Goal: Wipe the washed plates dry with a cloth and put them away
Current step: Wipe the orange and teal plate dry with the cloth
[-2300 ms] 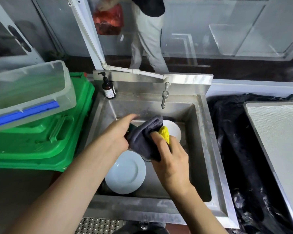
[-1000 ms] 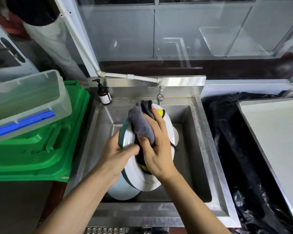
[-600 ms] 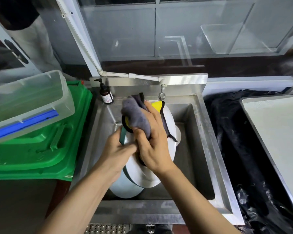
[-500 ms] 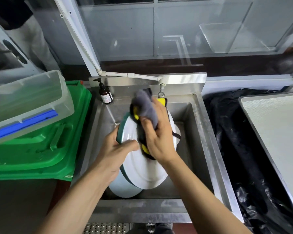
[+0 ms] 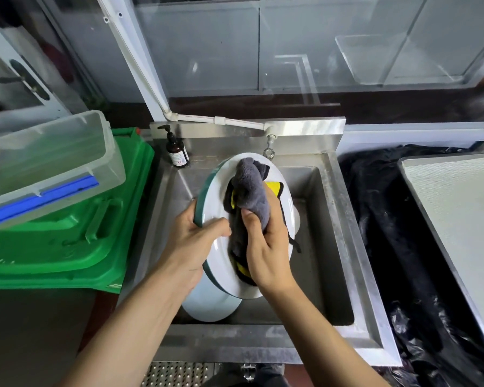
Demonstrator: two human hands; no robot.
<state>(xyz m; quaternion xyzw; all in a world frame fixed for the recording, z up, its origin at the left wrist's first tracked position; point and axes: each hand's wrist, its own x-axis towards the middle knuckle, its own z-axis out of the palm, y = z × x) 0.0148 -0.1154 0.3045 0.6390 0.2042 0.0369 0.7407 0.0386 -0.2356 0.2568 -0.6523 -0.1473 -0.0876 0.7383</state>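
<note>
Left grip (image 5: 192, 241) holds the plate (image 5: 221, 202) rim; right grip (image 5: 266, 247) clutches the cloth (image 5: 252, 188) over the sink (image 5: 344, 247), soap bottle (image 5: 176, 150) behind.

left hand (image 5: 192, 241) lifted plate (image 5: 218, 202) out of sink, tilted up; right hand (image 5: 266, 241) now rubbing cloth (image 5: 250, 188) across it

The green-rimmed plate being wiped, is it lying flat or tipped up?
Tipped up. The green-rimmed plate stands on edge over the sink, left hand gripping its rim, right hand pressing the grey cloth on it.
</note>
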